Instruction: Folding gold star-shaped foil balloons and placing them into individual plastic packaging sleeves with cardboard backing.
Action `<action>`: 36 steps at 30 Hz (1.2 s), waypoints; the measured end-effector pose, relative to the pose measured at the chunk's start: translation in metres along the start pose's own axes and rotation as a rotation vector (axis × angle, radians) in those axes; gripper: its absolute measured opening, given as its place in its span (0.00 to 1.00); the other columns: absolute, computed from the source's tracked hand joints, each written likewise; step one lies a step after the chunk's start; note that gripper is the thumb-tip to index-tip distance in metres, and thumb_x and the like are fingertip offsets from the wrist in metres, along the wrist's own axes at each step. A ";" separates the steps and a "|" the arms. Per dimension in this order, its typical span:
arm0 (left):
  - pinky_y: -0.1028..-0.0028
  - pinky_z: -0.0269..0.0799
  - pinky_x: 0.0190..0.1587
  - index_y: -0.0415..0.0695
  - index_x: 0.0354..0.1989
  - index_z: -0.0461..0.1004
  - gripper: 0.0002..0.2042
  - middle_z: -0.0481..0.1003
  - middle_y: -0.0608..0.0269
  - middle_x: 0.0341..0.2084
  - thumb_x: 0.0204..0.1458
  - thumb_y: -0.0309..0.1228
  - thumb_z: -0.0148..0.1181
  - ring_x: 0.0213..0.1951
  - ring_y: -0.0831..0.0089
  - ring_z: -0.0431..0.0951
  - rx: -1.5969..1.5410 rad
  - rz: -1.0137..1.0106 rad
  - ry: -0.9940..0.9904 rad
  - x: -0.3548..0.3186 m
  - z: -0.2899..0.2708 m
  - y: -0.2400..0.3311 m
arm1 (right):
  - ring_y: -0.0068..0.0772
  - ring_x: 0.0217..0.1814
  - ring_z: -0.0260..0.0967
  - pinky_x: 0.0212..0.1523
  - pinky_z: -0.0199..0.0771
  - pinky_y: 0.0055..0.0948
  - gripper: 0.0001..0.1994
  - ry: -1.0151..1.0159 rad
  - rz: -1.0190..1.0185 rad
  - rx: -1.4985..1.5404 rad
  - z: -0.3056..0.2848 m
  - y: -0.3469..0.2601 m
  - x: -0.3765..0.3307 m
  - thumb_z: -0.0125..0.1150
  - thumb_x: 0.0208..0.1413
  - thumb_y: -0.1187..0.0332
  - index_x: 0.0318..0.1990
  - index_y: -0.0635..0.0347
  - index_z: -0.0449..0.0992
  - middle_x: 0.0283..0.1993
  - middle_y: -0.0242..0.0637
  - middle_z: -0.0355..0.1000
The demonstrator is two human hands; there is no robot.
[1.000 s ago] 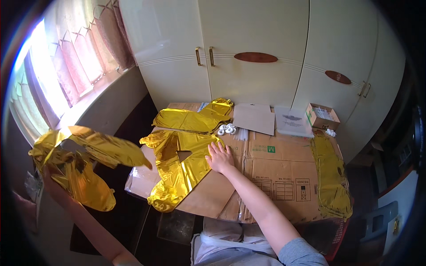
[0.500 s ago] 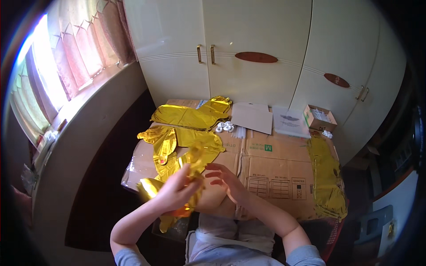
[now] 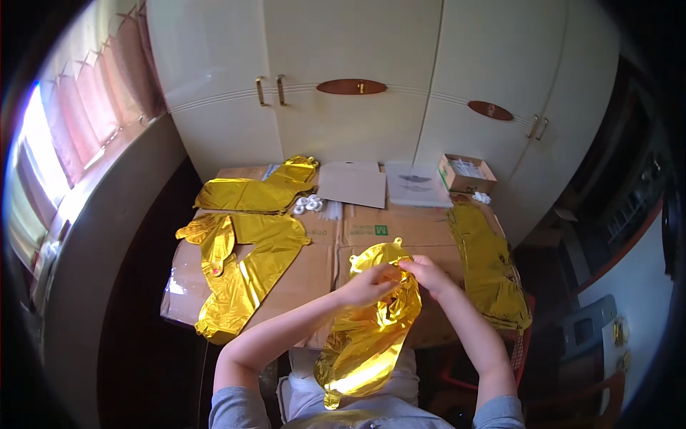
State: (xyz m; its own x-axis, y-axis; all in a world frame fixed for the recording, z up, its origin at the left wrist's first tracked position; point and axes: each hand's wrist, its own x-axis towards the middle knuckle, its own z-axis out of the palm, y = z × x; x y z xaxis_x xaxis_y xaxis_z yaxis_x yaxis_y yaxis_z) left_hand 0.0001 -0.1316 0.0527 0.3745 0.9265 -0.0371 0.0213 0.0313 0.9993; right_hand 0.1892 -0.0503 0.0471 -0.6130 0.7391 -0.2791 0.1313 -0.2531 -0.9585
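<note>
A flat gold foil balloon (image 3: 364, 350) hangs between my two hands, its lower end draping over my lap and its upper end over the cardboard. My left hand (image 3: 371, 284) is closed on the foil from the left. My right hand (image 3: 427, 276) pinches it close by, fingertips almost meeting the left ones. Creases and shine hide just where the fingers press. To the left lies another gold foil balloon (image 3: 261, 264), spread out, with a further gold foil piece (image 3: 246, 194) behind it.
Flattened cardboard (image 3: 421, 232) covers the table. Along its far side lie white ribbon rolls (image 3: 309, 204), a grey-brown card (image 3: 352, 184), a clear printed bag (image 3: 416, 187) and a small box of white sticks (image 3: 468, 171). Stacked gold foil (image 3: 487, 261) lies at right. Cream cupboards (image 3: 350, 43) stand behind.
Both hands have moved right with the gold foil balloon. My right hand, apart and open before, now grips the foil too. The view has turned to the right.
</note>
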 end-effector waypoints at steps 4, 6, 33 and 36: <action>0.62 0.73 0.49 0.37 0.57 0.61 0.29 0.68 0.40 0.51 0.49 0.34 0.65 0.47 0.48 0.74 0.777 0.291 0.382 -0.012 -0.021 -0.032 | 0.25 0.41 0.76 0.44 0.77 0.28 0.13 0.014 0.026 0.181 -0.042 0.013 0.013 0.51 0.64 0.66 0.49 0.64 0.74 0.42 0.35 0.77; 0.63 0.72 0.51 0.36 0.59 0.59 0.32 0.66 0.41 0.53 0.48 0.33 0.66 0.49 0.51 0.74 0.822 0.284 0.464 -0.018 -0.034 -0.051 | 0.26 0.43 0.76 0.43 0.78 0.28 0.13 0.017 0.004 0.237 -0.054 0.012 0.014 0.51 0.64 0.66 0.51 0.64 0.72 0.45 0.37 0.77; 0.62 0.75 0.41 0.42 0.60 0.62 0.30 0.78 0.53 0.32 0.48 0.36 0.62 0.37 0.57 0.80 0.820 -0.232 0.551 -0.056 -0.091 -0.035 | 0.42 0.66 0.61 0.64 0.61 0.41 0.10 0.344 -0.720 -1.258 -0.022 -0.007 0.148 0.54 0.54 0.67 0.37 0.56 0.82 0.65 0.38 0.65; 0.60 0.73 0.44 0.43 0.56 0.67 0.25 0.75 0.52 0.41 0.48 0.36 0.61 0.44 0.55 0.76 1.031 -0.141 0.645 -0.075 -0.110 -0.024 | 0.40 0.68 0.58 0.66 0.56 0.44 0.11 0.307 -0.684 -1.541 -0.010 -0.004 0.180 0.52 0.54 0.67 0.35 0.54 0.83 0.65 0.36 0.65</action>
State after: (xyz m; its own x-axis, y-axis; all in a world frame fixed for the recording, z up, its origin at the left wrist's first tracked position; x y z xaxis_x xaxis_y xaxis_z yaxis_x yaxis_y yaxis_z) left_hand -0.1305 -0.1603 0.0329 -0.2126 0.9641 0.1589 0.8585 0.1067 0.5015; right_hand 0.0864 0.0901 -0.0001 -0.7359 0.5793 0.3505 0.6142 0.7890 -0.0146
